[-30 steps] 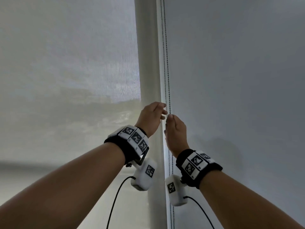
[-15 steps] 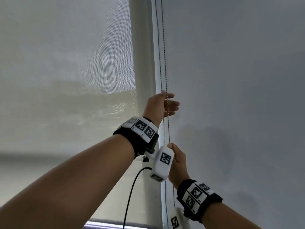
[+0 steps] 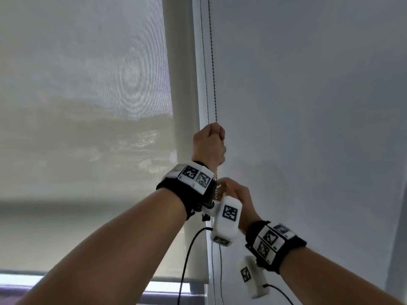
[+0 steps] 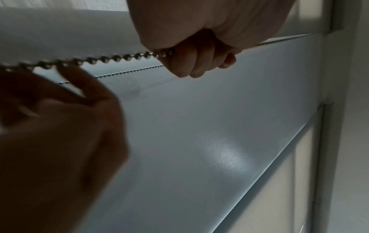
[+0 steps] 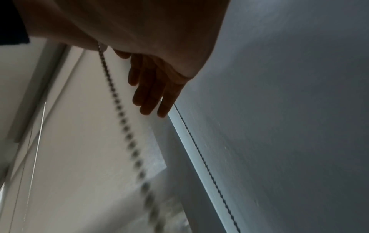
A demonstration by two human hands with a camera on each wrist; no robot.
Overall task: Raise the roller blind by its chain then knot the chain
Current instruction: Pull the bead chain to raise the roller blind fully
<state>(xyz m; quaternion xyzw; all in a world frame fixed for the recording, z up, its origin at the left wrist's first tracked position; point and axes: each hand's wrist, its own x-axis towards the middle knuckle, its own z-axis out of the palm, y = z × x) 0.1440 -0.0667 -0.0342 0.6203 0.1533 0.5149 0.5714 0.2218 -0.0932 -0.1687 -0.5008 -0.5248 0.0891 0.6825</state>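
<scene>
Window bay, pale grey wall at right. Nearest: right hand (image 3: pixel 236 195) low, fingers seemingly pinching bead chain (image 3: pixel 212 62), view blurred. Above it, left hand (image 3: pixel 209 146) fisted tight round same chain strand. Beyond, roller blind (image 3: pixel 83 106) hangs left of chain, bottom edge slightly raised.

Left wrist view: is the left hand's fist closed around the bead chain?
Yes: the left hand has its fingers curled tight around the bead chain, which runs out both sides of the fist.
</scene>
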